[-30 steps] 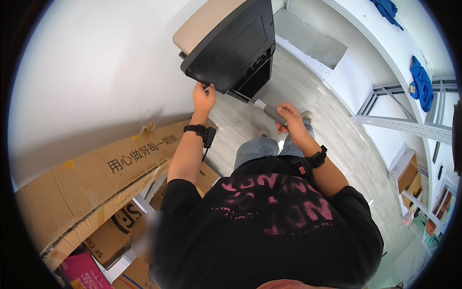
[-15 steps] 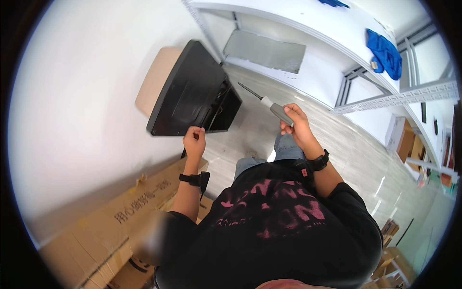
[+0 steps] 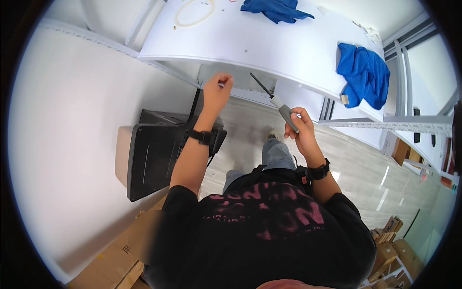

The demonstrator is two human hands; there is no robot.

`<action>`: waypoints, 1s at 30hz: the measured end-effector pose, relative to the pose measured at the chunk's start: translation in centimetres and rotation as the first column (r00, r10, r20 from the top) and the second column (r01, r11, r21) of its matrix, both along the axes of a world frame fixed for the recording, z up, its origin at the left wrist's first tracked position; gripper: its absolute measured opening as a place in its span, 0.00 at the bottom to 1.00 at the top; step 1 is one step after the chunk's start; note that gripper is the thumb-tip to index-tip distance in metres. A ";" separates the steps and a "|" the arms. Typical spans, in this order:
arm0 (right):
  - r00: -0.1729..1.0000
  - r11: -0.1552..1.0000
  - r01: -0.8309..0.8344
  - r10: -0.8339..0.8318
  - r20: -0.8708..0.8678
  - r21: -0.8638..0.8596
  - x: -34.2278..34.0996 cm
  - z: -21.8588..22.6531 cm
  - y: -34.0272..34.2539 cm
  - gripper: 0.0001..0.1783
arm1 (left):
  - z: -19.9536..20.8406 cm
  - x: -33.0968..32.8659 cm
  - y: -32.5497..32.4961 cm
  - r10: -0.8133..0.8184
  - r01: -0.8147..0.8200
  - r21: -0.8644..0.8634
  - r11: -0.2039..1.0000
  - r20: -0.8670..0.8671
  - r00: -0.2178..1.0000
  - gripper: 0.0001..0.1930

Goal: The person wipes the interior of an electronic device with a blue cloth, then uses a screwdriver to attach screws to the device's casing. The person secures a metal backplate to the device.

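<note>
My right hand (image 3: 301, 127) grips a screwdriver (image 3: 288, 115) by its grey and white handle. Its dark shaft points up and to the left, toward the shelf's front edge. My left hand (image 3: 219, 91) is raised just in front of that white shelf (image 3: 231, 45), thumb and fingers pinched together; whatever they may hold is too small to make out. Below my left forearm, by the wall, stands a black flat-panelled piece (image 3: 154, 156) with a tan part (image 3: 123, 154) on its wall side. My forearm hides some of it.
Two blue cloths (image 3: 364, 74) (image 3: 276, 9) and a pale loop of tubing (image 3: 195, 13) lie on the shelf. Cardboard boxes (image 3: 113, 262) sit at lower left, more cartons (image 3: 385, 257) at lower right. A grey sheet (image 3: 248, 77) shows beneath the shelf.
My left hand has left the black panel and moved up and right to the shelf's edge. The view has shifted toward the shelf. The screwdriver stays in my right hand.
</note>
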State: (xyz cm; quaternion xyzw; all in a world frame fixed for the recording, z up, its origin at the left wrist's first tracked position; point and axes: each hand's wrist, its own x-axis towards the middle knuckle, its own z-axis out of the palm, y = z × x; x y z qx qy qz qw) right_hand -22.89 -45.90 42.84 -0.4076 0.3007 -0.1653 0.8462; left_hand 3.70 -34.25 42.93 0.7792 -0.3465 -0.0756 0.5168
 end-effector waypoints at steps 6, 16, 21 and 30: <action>0.998 0.999 -0.036 0.037 -0.044 0.022 0.8 -1.1 -5.3 0.13 | -1.1 3.3 -8.9 0.061 -0.100 0.188 0.977 0.203 0.977 0.15; 0.995 0.996 -0.088 0.089 -0.047 0.020 2.3 -0.5 -8.4 0.13 | -2.2 4.3 -11.2 0.077 -0.124 0.222 0.967 0.208 0.975 0.08; 0.980 0.980 -0.198 0.198 0.009 -0.035 4.5 0.0 -8.0 0.13 | 0.3 3.0 -7.0 -0.014 -0.201 -0.172 0.965 -0.792 0.610 0.09; 0.858 0.858 -0.513 0.513 0.024 -0.011 9.6 0.8 -3.4 0.13 | 0.9 1.0 6.0 -0.261 -0.509 -0.424 0.749 -0.895 0.362 0.08</action>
